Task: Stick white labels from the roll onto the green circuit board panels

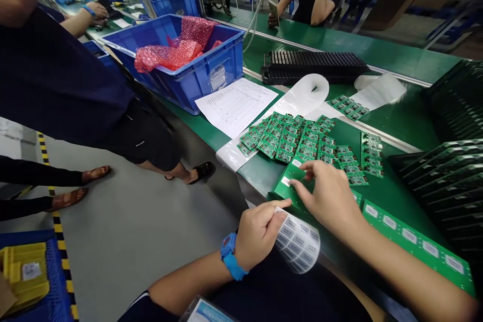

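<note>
My left hand (258, 231), with a blue watch on the wrist, is closed on a curled sheet of small white labels (300, 244) near the table's front edge. My right hand (326, 193) rests on a green circuit board (289, 181), with its fingertips pressing near white labels stuck on that board. Just beyond lies a spread of several small green circuit boards (302, 138) on the green table (392, 191). A long green board strip with white labels (415, 236) runs under my right forearm.
A blue crate (211, 73) with red bubble wrap stands at the back left beside a printed sheet (236, 105). Black trays (313, 65) lie further back, with stacked dark trays (449, 176) at the right. One person stands at the left, another across the table holds a phone.
</note>
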Tool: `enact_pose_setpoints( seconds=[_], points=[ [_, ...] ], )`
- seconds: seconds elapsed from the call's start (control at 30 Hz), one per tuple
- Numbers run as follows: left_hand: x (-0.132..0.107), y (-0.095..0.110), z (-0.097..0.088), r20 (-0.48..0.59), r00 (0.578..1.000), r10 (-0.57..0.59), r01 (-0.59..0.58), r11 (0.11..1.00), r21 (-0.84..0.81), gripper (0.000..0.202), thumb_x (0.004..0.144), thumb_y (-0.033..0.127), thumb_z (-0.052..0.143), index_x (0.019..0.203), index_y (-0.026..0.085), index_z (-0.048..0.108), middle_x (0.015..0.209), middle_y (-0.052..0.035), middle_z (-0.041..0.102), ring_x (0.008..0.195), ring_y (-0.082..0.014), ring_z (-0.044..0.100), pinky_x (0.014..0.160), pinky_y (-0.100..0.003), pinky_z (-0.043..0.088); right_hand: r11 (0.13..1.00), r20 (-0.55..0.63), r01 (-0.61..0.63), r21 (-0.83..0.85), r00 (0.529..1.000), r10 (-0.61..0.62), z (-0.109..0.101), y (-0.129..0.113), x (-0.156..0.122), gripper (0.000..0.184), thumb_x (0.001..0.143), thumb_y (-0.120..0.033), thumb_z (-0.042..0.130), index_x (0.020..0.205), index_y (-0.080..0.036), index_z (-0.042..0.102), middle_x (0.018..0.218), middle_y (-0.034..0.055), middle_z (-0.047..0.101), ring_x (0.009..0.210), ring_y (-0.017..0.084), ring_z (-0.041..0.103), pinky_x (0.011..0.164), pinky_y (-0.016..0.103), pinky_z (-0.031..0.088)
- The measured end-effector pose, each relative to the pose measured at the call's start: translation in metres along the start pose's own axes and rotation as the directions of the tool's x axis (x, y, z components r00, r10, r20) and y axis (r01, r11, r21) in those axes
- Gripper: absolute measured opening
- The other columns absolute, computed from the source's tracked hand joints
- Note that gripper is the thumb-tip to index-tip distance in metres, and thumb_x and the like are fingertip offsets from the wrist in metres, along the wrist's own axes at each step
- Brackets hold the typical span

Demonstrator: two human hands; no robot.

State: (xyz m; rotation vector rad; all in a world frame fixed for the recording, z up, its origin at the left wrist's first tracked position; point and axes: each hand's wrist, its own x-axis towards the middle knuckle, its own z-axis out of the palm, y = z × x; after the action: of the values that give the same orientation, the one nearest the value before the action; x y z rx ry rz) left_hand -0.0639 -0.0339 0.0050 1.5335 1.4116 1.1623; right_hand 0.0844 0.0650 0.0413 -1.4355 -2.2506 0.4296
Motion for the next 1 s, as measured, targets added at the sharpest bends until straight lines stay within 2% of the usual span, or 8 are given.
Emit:
enact_pose_setpoints(
  seconds=[0.13,0.27,0.4,0.5,0.6,0.73,0.87,1.0],
  points=[
    [-0.01,-0.009,0.001,-0.067,0.996,0.05,-0.055,0.996,-0.073,0.026,0.091,0.021,0.044,0.102,0.016,0.067,0.101,-0.0064,0.07,0.088,-0.0166,0.065,0.08,-0.025,0.051,0.924,0.203,-0.144,0.355,0.976,0.075,-0.014,0.011,-0.002,0.017,0.083,-0.029,0.049,0.097,-0.021,0.045,0.079,0.0031,0.057,0.074,0.02,0.056,0.067,0.035,0.044],
    [-0.02,-0.016,0.001,-0.169,0.986,-0.014,-0.007,0.992,-0.128,0.028,0.089,0.021,0.049,0.114,0.017,0.061,0.079,-0.0033,0.07,0.065,-0.0117,0.062,0.062,-0.021,0.051,0.844,0.349,-0.27,0.464,0.931,0.107,-0.015,0.017,-0.003,0.021,0.082,-0.028,0.051,0.099,-0.02,0.044,0.077,0.0021,0.059,0.073,0.019,0.058,0.065,0.033,0.046],
    [-0.02,-0.013,-0.004,-0.167,0.986,0.017,-0.032,0.995,-0.092,0.022,0.087,0.018,0.052,0.1,0.02,0.069,0.082,-0.0039,0.068,0.072,-0.0124,0.061,0.066,-0.021,0.05,0.856,0.338,-0.259,0.447,0.935,0.106,-0.009,0.017,-0.004,0.019,0.081,-0.026,0.051,0.098,-0.02,0.045,0.079,0.0022,0.06,0.073,0.018,0.058,0.065,0.032,0.046],
    [-0.02,-0.01,-0.004,-0.14,0.99,-0.029,0.009,0.989,-0.146,0.029,0.079,0.021,0.063,0.108,0.019,0.065,0.093,-0.0068,0.065,0.077,-0.015,0.061,0.068,-0.023,0.051,0.899,0.288,-0.201,0.39,0.954,0.088,-0.005,0.014,-0.006,0.017,0.081,-0.024,0.051,0.097,-0.02,0.046,0.078,0.0019,0.061,0.07,0.018,0.058,0.064,0.033,0.046],
    [-0.019,-0.008,0.0,-0.116,0.977,-0.177,0.141,0.953,-0.27,0.048,0.073,0.023,0.07,0.119,0.019,0.057,0.095,-0.0066,0.063,0.078,-0.0151,0.061,0.07,-0.024,0.052,0.973,0.183,-0.04,0.226,0.983,-0.002,-0.004,0.012,-0.013,0.005,0.081,-0.02,0.051,0.087,-0.021,0.05,0.076,0.0026,0.059,0.07,0.02,0.056,0.062,0.034,0.045],
    [-0.012,-0.004,0.004,-0.079,0.914,-0.398,0.327,0.838,-0.436,0.046,0.073,0.023,0.069,0.116,0.018,0.054,0.078,0.0,0.064,0.067,-0.0113,0.061,0.063,-0.02,0.052,0.976,0.03,0.128,0.179,0.99,-0.135,-0.01,0.013,-0.023,0.004,0.085,-0.018,0.049,0.088,-0.02,0.053,0.107,0.0105,0.052,0.081,0.02,0.056,0.07,0.036,0.048],
    [-0.006,0.002,0.002,-0.023,0.89,-0.455,0.392,0.79,-0.472,0.026,0.072,0.025,0.069,0.094,0.015,0.06,0.071,0.0005,0.063,0.061,-0.0103,0.059,0.056,-0.018,0.049,0.955,-0.052,0.041,0.294,0.998,-0.027,-0.026,0.017,-0.033,0.003,0.088,-0.022,0.051,0.087,-0.022,0.053,0.106,0.008,0.052,0.089,0.02,0.055,0.073,0.034,0.048],
    [-0.005,0.005,0.005,-0.001,0.908,-0.419,0.374,0.813,-0.446,0.023,0.074,0.026,0.067,0.093,0.016,0.06,0.071,0.0003,0.063,0.06,-0.0103,0.058,0.055,-0.018,0.048,0.913,0.14,-0.076,0.4,0.99,0.021,-0.037,0.01,-0.046,0.01,0.089,-0.029,0.053,0.098,-0.024,0.055,0.098,0.0048,0.057,0.09,0.021,0.055,0.076,0.034,0.047]
  ],
)
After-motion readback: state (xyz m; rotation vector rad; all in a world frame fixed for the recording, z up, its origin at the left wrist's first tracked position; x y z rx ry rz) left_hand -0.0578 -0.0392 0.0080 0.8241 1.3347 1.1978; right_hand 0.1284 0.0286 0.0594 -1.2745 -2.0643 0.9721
